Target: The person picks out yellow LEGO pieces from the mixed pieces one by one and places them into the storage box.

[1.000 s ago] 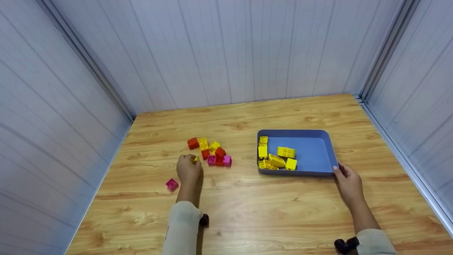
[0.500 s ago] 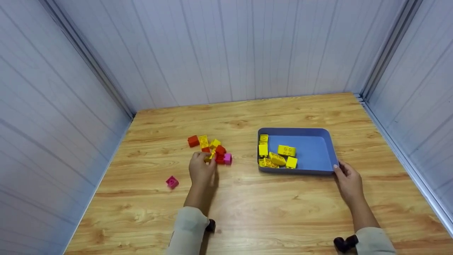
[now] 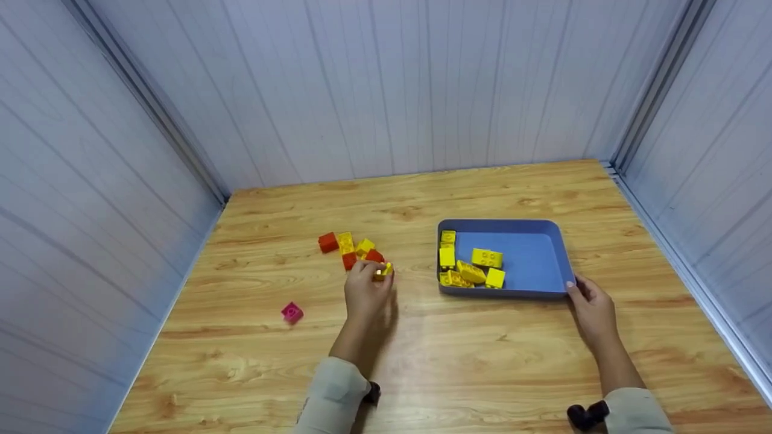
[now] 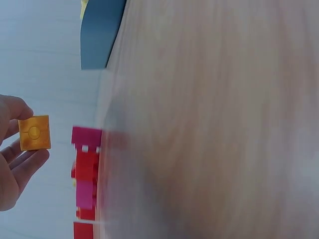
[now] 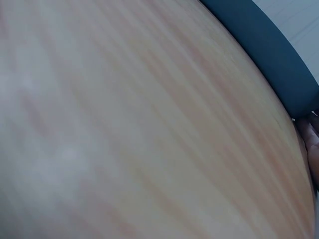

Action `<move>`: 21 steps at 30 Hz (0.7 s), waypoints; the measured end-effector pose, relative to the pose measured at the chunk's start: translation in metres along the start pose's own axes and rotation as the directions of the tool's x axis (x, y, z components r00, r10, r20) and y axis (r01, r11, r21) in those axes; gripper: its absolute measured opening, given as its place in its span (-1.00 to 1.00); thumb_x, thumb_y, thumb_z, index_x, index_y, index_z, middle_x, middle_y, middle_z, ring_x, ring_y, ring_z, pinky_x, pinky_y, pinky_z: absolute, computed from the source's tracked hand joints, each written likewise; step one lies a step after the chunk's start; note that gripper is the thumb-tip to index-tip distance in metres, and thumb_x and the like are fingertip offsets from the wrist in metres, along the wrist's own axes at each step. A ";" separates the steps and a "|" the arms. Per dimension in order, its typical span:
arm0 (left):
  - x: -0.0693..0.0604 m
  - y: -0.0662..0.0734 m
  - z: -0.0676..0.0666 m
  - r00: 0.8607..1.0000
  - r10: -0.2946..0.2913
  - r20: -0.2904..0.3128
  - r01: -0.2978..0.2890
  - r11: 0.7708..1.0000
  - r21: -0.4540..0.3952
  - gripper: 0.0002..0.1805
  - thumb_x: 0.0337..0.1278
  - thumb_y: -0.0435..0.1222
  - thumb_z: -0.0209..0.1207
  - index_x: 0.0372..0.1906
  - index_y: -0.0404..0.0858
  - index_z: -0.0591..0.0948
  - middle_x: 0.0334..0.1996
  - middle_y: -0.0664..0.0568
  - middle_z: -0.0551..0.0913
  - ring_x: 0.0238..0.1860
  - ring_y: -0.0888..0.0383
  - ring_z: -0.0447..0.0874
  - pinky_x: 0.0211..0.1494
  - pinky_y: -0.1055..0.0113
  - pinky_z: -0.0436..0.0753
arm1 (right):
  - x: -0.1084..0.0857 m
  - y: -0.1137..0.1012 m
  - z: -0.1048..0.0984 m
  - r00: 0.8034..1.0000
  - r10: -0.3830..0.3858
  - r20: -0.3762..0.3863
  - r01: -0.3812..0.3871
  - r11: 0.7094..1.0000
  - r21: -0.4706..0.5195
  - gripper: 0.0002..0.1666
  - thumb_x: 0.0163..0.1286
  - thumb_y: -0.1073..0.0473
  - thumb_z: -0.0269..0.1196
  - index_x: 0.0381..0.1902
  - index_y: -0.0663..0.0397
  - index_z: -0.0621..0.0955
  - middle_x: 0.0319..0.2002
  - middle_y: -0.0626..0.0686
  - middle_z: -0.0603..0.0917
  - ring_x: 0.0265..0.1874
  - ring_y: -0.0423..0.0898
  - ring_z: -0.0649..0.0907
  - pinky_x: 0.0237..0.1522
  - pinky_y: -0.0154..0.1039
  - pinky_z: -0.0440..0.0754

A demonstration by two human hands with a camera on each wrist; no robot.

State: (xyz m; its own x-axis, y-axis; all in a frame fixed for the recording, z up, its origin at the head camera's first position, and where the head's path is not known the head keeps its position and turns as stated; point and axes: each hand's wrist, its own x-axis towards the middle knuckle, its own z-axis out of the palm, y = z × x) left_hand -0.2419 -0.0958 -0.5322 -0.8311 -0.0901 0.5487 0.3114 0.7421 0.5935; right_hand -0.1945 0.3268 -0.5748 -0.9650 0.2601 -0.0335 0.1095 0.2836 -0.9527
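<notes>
Between thumb and fingers, my left hand (image 3: 365, 295) pinches a yellow toy brick (image 4: 35, 133), raised above the table beside a loose group of bricks. In the left wrist view that group shows a magenta brick (image 4: 85, 136) and a red brick (image 4: 86, 165) beneath the hand's level. At the near right corner of a blue-grey tray (image 3: 537, 294), my right hand (image 3: 596, 310) grips the rim with the thumb on top. Several yellow bricks (image 3: 487, 258) lie in the tray's left half. The right wrist view shows only a bit of the right fingers against the tray's wall.
Behind the left hand lie a red brick (image 3: 328, 242), a yellow brick (image 3: 345, 243) and others, partly hidden by it. A lone magenta brick (image 3: 292, 313) sits nearer on the wooden table (image 3: 470, 367). Pale panel walls (image 3: 386, 90) enclose the back and sides.
My left hand has moved right, carrying the yellow brick from the left side of the group over to its right side. The right hand stays at the tray's corner.
</notes>
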 end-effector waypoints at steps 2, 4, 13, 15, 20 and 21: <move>-0.002 0.004 0.003 1.000 -0.005 0.017 0.005 1.000 0.000 -0.83 -0.10 -0.37 0.44 -0.33 -0.26 0.71 -0.27 -0.01 0.59 -0.23 0.05 0.61 -0.11 0.24 0.64 | 0.000 0.000 0.000 1.000 0.006 0.000 -0.006 1.000 -0.002 -0.24 0.52 -0.14 0.00 0.43 0.29 0.25 0.38 0.25 0.33 0.38 0.13 0.29 0.26 -0.38 0.34; -0.003 0.009 0.005 0.999 -0.002 0.035 0.003 1.000 -0.005 -0.82 -0.09 -0.37 0.43 -0.31 -0.26 0.71 -0.26 -0.01 0.59 -0.22 0.08 0.61 -0.12 0.29 0.64 | 0.000 0.000 0.000 1.000 0.011 0.002 -0.011 1.000 -0.003 -0.24 0.52 -0.14 0.00 0.44 0.28 0.25 0.39 0.25 0.32 0.38 0.13 0.29 0.28 -0.36 0.33; -0.005 0.024 0.016 0.993 0.108 0.046 -0.105 0.993 -0.056 -0.85 -0.10 -0.38 0.43 -0.35 -0.26 0.70 -0.28 0.01 0.59 -0.27 0.14 0.61 -0.23 0.40 0.64 | 0.000 0.000 -0.001 1.000 0.025 0.009 -0.025 1.000 -0.010 -0.22 0.52 -0.16 -0.01 0.45 0.27 0.22 0.41 0.25 0.27 0.40 0.13 0.25 0.37 -0.04 0.23; -0.005 0.027 0.018 0.990 0.132 0.043 -0.129 0.989 -0.068 -0.85 -0.11 -0.38 0.44 -0.36 -0.26 0.70 -0.29 0.02 0.60 -0.27 0.13 0.62 -0.22 0.39 0.64 | 0.000 0.000 -0.001 1.000 0.020 0.010 -0.020 1.000 -0.015 -0.22 0.51 -0.16 -0.01 0.45 0.27 0.21 0.41 0.26 0.27 0.40 0.15 0.26 0.36 -0.05 0.24; -0.005 0.036 0.024 0.981 0.193 0.033 -0.190 0.979 -0.077 -0.86 -0.11 -0.36 0.44 -0.38 -0.25 0.71 -0.30 0.01 0.61 -0.26 0.11 0.61 -0.18 0.32 0.62 | 0.000 0.002 -0.002 1.000 -0.004 0.008 0.004 1.000 -0.018 -0.21 0.51 -0.17 -0.01 0.45 0.28 0.23 0.39 0.27 0.30 0.38 0.15 0.29 0.25 -0.39 0.35; -0.005 0.038 0.025 0.979 0.201 0.036 -0.198 0.977 -0.078 -0.85 -0.11 -0.36 0.44 -0.37 -0.25 0.71 -0.30 0.01 0.61 -0.26 0.10 0.61 -0.17 0.31 0.62 | 0.001 0.003 -0.002 1.000 -0.009 0.008 0.009 1.000 -0.018 -0.21 0.51 -0.17 -0.01 0.45 0.28 0.23 0.39 0.27 0.30 0.37 0.15 0.29 0.20 -0.46 0.36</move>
State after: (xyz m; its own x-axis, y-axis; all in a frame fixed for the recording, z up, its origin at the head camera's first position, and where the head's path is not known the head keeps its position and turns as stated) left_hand -0.2374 -0.0503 -0.5277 -0.7676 0.0851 0.6353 0.5045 0.6915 0.5170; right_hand -0.1943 0.3293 -0.5771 -0.9679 0.2500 -0.0273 0.1049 0.3025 -0.9474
